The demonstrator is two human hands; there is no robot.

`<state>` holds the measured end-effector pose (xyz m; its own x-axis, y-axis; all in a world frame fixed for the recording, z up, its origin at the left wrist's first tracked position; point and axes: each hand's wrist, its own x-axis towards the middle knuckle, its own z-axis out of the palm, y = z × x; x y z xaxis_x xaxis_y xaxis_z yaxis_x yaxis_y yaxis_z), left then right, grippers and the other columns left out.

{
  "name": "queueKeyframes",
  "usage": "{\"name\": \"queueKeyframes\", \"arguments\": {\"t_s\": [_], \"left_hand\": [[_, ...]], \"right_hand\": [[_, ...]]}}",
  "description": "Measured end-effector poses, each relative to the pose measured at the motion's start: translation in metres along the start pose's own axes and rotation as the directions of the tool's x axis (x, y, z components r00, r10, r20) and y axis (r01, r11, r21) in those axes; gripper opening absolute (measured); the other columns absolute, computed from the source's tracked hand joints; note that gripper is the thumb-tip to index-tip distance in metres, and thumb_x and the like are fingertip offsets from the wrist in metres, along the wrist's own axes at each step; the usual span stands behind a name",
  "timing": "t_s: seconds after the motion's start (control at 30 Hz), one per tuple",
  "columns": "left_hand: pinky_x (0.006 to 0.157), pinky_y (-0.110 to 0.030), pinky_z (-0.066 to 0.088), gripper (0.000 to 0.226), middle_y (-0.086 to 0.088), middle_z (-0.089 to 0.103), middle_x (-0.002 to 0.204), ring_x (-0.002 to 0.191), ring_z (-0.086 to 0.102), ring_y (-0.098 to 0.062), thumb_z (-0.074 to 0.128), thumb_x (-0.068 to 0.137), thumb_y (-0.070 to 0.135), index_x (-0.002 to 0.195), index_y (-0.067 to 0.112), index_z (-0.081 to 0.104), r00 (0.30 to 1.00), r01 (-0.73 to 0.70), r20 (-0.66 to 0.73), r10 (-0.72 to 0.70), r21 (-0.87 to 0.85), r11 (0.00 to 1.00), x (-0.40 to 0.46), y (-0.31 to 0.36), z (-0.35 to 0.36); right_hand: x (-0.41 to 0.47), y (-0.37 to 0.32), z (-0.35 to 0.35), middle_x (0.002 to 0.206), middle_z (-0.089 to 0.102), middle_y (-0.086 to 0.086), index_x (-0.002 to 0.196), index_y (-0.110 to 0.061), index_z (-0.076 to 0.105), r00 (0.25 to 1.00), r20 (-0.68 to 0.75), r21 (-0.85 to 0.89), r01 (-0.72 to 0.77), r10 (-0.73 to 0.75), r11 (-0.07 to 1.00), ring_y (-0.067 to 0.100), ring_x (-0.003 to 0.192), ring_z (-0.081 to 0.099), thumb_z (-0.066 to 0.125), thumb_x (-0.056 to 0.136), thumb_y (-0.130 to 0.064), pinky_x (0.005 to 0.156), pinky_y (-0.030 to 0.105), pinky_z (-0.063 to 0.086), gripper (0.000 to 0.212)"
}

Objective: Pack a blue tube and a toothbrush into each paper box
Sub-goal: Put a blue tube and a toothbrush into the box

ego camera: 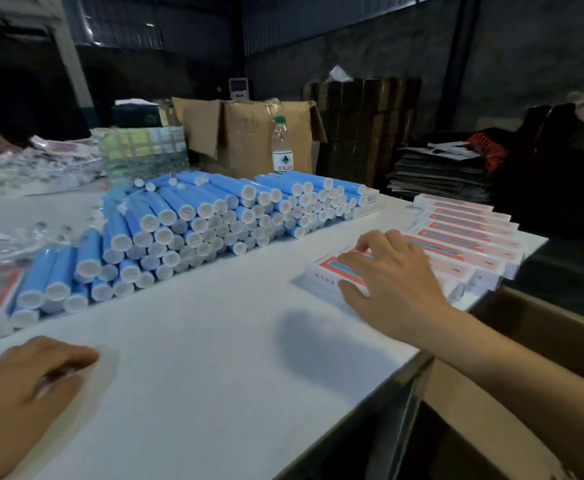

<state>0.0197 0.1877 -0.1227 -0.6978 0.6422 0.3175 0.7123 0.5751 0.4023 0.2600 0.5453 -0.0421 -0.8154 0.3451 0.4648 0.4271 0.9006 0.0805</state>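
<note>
Fingers (370,242) of R hand (392,271) grip flat paper box (332,271).

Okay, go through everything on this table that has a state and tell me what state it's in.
Right hand: fingers curled on a paper box.
Left hand: loosely curled on the table, empty.
Blue tubes: capped, stacked lying down.
Water bottle: upright, capped.
Cardboard carton: flaps open.

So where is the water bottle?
The water bottle stands upright at the back of the table, behind the pile of blue tubes and in front of a brown cardboard box.
</note>
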Motion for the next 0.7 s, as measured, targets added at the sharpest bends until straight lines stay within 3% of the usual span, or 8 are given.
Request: {"name": "queueKeyframes", "arguments": {"t_s": [0.13, 0.3, 0.43, 0.57, 0.7], "left_hand": [[0.073, -0.025, 0.040, 0.041, 0.016, 0.060, 0.087, 0.085, 0.054, -0.003, 0.071, 0.079, 0.004, 0.087, 0.043, 0.063, 0.996, 0.042, -0.075, -0.043, -0.015, 0.999, -0.011, 0.049, -0.021], [0.075, -0.011, 0.033, 0.024, 0.015, 0.055, 0.094, 0.092, 0.046, 0.002, 0.061, 0.090, 0.016, 0.094, 0.039, 0.061, 0.998, 0.060, -0.010, -0.060, -0.030, 0.998, -0.012, 0.063, -0.025], [0.077, -0.013, 0.031, 0.024, 0.016, 0.052, 0.097, 0.094, 0.044, -0.003, 0.057, 0.092, 0.015, 0.103, 0.035, 0.063, 0.998, 0.067, -0.010, -0.067, -0.002, 0.998, -0.012, 0.063, -0.026], [0.085, -0.018, 0.034, 0.024, 0.018, 0.049, 0.097, 0.099, 0.043, -0.006, 0.054, 0.092, 0.016, 0.108, 0.032, 0.063, 0.995, 0.103, -0.019, -0.103, -0.013, 0.995, -0.012, 0.063, -0.024], [0.093, -0.021, 0.034, 0.027, 0.012, 0.047, 0.100, 0.106, 0.043, -0.011, 0.050, 0.094, 0.018, 0.117, 0.025, 0.062, 0.991, 0.133, -0.006, -0.132, 0.035, 0.991, -0.013, 0.069, -0.026]], "right_hand": [[0.037, -0.079, -0.015, 0.112, 0.056, 0.002, 0.119, -0.022, 0.062, 0.964, -0.130, 0.315, 0.262, -0.232, 0.912, 0.022, 0.104, 0.044, 0.047, 0.094, -0.038, 0.085, 0.035, 0.033, 0.033], [0.070, -0.176, 0.012, 0.100, 0.060, 0.008, 0.100, -0.009, 0.066, 0.906, -0.030, 0.444, 0.390, -0.421, 0.807, 0.026, 0.098, 0.049, 0.043, 0.096, -0.025, 0.079, 0.041, 0.047, 0.028], [0.069, -0.214, 0.045, 0.097, 0.055, 0.010, 0.097, -0.009, 0.065, 0.900, 0.020, 0.481, 0.374, -0.436, 0.793, 0.029, 0.093, 0.051, 0.041, 0.095, -0.017, 0.067, 0.034, 0.038, 0.026], [0.069, -0.217, 0.062, 0.094, 0.051, 0.007, 0.099, -0.011, 0.067, 0.883, 0.016, 0.504, 0.399, -0.470, 0.766, 0.026, 0.094, 0.047, 0.041, 0.095, -0.018, 0.072, 0.035, 0.041, 0.028], [0.071, -0.217, 0.065, 0.084, 0.045, -0.001, 0.090, -0.016, 0.068, 0.886, -0.018, 0.501, 0.409, -0.463, 0.763, 0.019, 0.087, 0.048, 0.043, 0.094, -0.018, 0.067, 0.031, 0.037, 0.025]]}}
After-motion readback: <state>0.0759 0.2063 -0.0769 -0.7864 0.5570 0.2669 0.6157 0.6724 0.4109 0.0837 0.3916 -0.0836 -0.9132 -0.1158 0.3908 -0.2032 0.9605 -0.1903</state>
